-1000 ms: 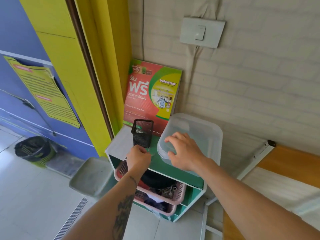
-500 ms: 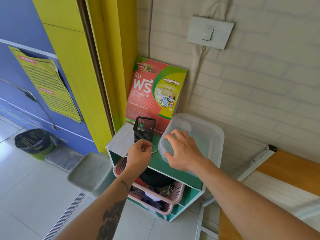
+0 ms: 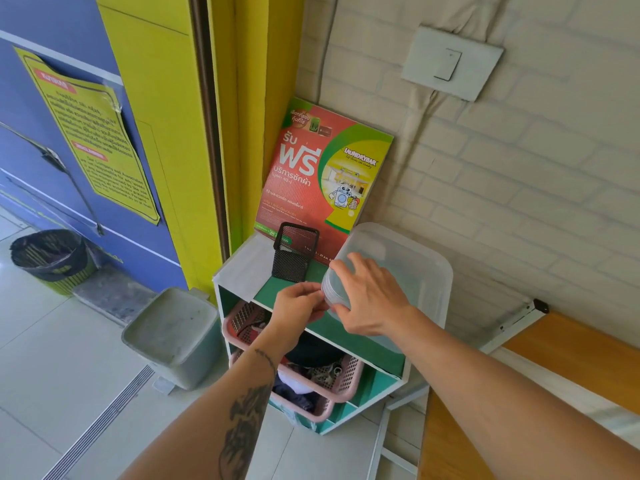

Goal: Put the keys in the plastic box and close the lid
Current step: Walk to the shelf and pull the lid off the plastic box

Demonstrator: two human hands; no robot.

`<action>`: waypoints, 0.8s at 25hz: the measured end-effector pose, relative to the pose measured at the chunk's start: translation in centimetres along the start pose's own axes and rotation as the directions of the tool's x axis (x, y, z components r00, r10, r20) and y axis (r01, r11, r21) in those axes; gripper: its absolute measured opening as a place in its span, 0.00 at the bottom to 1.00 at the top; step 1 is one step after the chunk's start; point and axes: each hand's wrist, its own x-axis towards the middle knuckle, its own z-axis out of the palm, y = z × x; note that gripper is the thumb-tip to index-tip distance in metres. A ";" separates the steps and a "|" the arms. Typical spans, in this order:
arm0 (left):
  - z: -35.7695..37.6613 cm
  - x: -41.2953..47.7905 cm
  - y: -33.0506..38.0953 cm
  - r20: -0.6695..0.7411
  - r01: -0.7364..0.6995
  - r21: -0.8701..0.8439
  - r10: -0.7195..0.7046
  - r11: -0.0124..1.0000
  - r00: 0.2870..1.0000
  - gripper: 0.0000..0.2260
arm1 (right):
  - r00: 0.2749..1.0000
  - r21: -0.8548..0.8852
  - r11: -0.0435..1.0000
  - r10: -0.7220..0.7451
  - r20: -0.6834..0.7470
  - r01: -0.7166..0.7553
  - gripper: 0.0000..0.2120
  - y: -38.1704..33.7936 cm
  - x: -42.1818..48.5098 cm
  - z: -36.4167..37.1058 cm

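A translucent plastic box [image 3: 419, 282] with its lid on stands at the right end of a small white and green shelf unit [image 3: 242, 268]. My right hand [image 3: 372, 299] grips the box's near left corner, fingers over the lid and thumb at its edge. My left hand [image 3: 299, 306] is pinched shut right beside that corner, touching the lid's rim. The keys are almost wholly hidden inside its fingers.
A black mesh cup [image 3: 294, 254] stands on the shelf top just left of the box, with a red poster [image 3: 322, 174] behind it. Pink baskets [image 3: 343, 379] fill the shelves below. A grey bin [image 3: 173, 334] sits left, a wooden surface [image 3: 554, 358] right.
My left hand rose from the shelf's front edge with a small metal piece in its fingers and moved right to the box's corner. My right hand stayed on the lid.
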 end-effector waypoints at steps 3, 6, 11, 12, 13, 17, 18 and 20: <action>0.2 0.4 0.5 0.021 0.001 0.028 -0.002 1.000 1.000 0.05 | 1.000 -0.007 1.000 0.008 -0.012 -0.008 0.36 -0.2 0.1 0.1; 0.1 0.6 0.7 0.039 0.014 0.053 -0.016 0.998 0.999 0.06 | 1.000 -0.024 1.000 0.015 -0.009 -0.015 0.34 -0.7 0.1 0.3; 0.3 0.9 0.6 0.014 0.021 0.052 -0.022 0.998 1.000 0.07 | 1.000 -0.083 0.996 -0.022 0.020 0.023 0.30 -1.1 0.2 0.3; 0.4 0.9 0.5 0.012 0.021 0.046 -0.022 0.999 1.000 0.08 | 0.999 -0.112 0.993 -0.034 0.025 0.036 0.31 -1.1 0.3 0.3; 0.4 0.9 0.5 0.012 0.022 0.036 -0.022 0.999 1.000 0.08 | 0.999 -0.140 0.989 -0.045 0.027 0.048 0.32 -1.1 0.3 0.3; 0.5 1.0 0.5 -0.002 0.025 0.029 -0.025 0.999 1.000 0.09 | 0.996 -0.217 0.973 -0.075 0.039 0.081 0.33 -1.3 0.5 0.4; 0.6 1.0 0.5 -0.013 0.028 0.036 -0.027 0.999 1.000 0.09 | 0.996 -0.227 0.970 -0.082 0.045 0.090 0.34 -1.4 0.5 0.3; 0.8 0.8 0.5 -0.030 0.033 0.039 -0.032 0.999 0.999 0.10 | 0.994 -0.237 0.966 -0.093 0.055 0.104 0.34 -1.3 0.3 0.3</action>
